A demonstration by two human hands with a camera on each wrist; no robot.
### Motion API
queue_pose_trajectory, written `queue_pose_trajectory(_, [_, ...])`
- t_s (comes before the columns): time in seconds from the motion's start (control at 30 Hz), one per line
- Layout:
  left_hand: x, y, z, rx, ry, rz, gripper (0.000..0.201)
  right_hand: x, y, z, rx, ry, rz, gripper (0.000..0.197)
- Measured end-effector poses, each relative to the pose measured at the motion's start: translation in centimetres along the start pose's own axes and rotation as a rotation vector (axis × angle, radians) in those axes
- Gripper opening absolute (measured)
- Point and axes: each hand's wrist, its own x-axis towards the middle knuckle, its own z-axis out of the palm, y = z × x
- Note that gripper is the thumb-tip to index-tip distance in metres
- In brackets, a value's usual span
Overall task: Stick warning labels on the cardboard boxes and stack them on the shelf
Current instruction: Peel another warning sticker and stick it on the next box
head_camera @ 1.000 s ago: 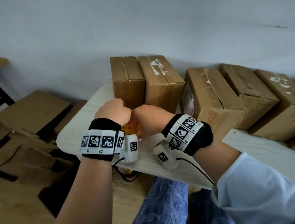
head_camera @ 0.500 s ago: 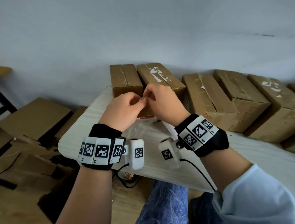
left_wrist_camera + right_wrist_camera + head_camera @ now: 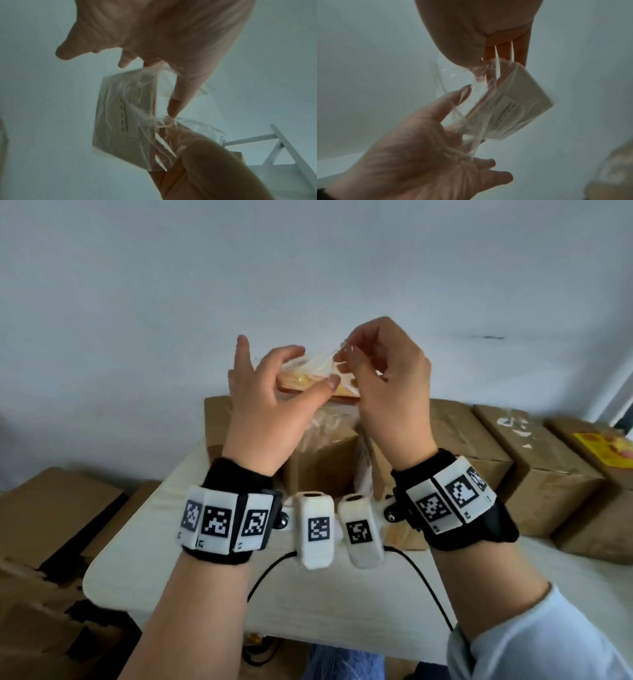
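A clear plastic bag holding a stack of yellow-and-orange warning labels [image 3: 342,392] is raised in front of the wall, above the boxes. My left hand [image 3: 313,365] grips the bag between thumb and fingers, the little finger spread away. My right hand [image 3: 346,355] pinches the bag's loose plastic top. In the left wrist view the label stack [image 3: 125,121] shows its pale back through the wrinkled plastic; the right wrist view shows the label stack [image 3: 510,108] the same way. Brown cardboard boxes [image 3: 322,470] stand in a row on the table behind my wrists.
The light wooden table [image 3: 205,559] carries more boxes [image 3: 534,460] on the right; the far-right box [image 3: 603,450] bears a yellow label. Flattened cardboard [image 3: 51,525] lies on the floor to the left. A white shelf frame [image 3: 283,142] shows in the left wrist view.
Both hands have lifted the bag of labels from just above the table up to in front of the wall. The left hand's fingers have spread.
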Motion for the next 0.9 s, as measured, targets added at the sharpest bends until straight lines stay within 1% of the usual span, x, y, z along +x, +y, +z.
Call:
queue_pose_trajectory(0.03, [0.7, 0.7, 0.7, -0.032, -0.041, -0.01, 0.048, 0.7, 0.2, -0.7, -0.017, 0.033, -0.018, 0.008])
queue_pose_trajectory(0.1, [2.3, 1.6, 2.5, -0.141, -0.1, -0.023, 0.052, 1.9, 1.0, -2.0, -0.059, 0.074, -0.03, 0.009])
queue_pose_trajectory(0.2, [4.3, 3.0, 5.3, -0.445, -0.153, -0.14, 0.058, 3.1, 2.6, -3.9, -0.084, 0.127, -0.019, 0.009])
queue_pose_trajectory(0.27, [5.3, 3.7, 7.0, -0.59, -0.205, -0.195, 0.052, 3.5, 3.8, -5.2, -0.09, 0.165, -0.008, 0.01])
queue_pose_trajectory(0.3, [5.7, 4.1, 7.8, -0.637, -0.229, -0.206, 0.042, 3.6, 4.4, -5.8, -0.088, 0.183, 0.001, 0.012])
queue_pose_trajectory(0.33, [6.0, 4.6, 8.6, -0.671, -0.256, -0.211, 0.033, 3.7, 5.0, -6.4, -0.087, 0.2, 0.008, 0.013])
queue_pose_trajectory(0.37, [6.3, 4.8, 9.4, -0.702, -0.282, -0.218, 0.028, 3.8, 5.6, -6.9, -0.088, 0.213, 0.013, 0.015])
queue_pose_trajectory(0.53, [7.7, 4.9, 13.2, -0.718, -0.339, -0.255, 0.035, 4.1, 8.3, -9.1, -0.074, 0.235, 0.056, 0.023])
queue_pose_trajectory(0.6, [8.2, 4.4, 14.3, -0.747, -0.335, -0.262, 0.037, 4.2, 9.2, -9.9, -0.074, 0.192, 0.098, 0.025])
queue_pose_trajectory(0.7, [8.6, 3.2, 15.4, -0.747, -0.319, -0.26, 0.04, 4.2, 10.3, -11.4, -0.091, 0.041, 0.19, 0.032])
queue_pose_trajectory(0.8, [9.0, 2.6, 16.0, -0.804, -0.337, -0.261, 0.043, 4.6, 10.8, -12.6, -0.228, -0.113, 0.197, 0.035])
queue_pose_trajectory(0.9, [9.3, 2.7, 16.2, -0.826, -0.321, -0.255, 0.042, 5.1, 11.1, -12.8, -0.314, -0.199, 0.213, 0.03])
